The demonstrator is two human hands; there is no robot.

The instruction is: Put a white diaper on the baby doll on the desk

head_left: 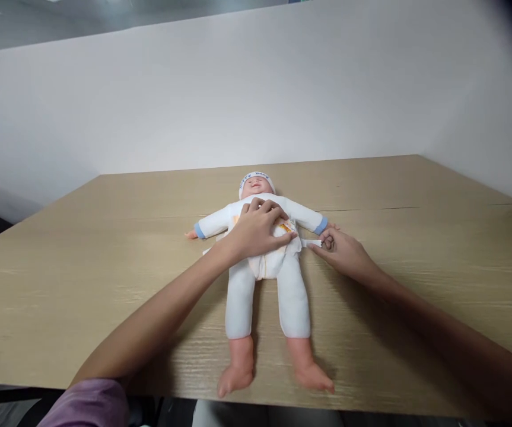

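A baby doll in a white suit with blue cuffs and a lettered headband lies on its back, feet toward me. Around its hips is a white diaper with an orange print at the front. My left hand lies with fingers spread over the diaper's front and the doll's belly, hiding part of both. At the doll's side, my right hand pinches the end of the diaper's white fastening tab, which stretches out sideways from the hip. Another bit of white shows at the opposite hip, partly behind my left forearm.
The doll rests on a light wooden table with a thin seam across it. A white partition stands along the back edge and bends round at the right. The table's front edge runs just past the doll's feet.
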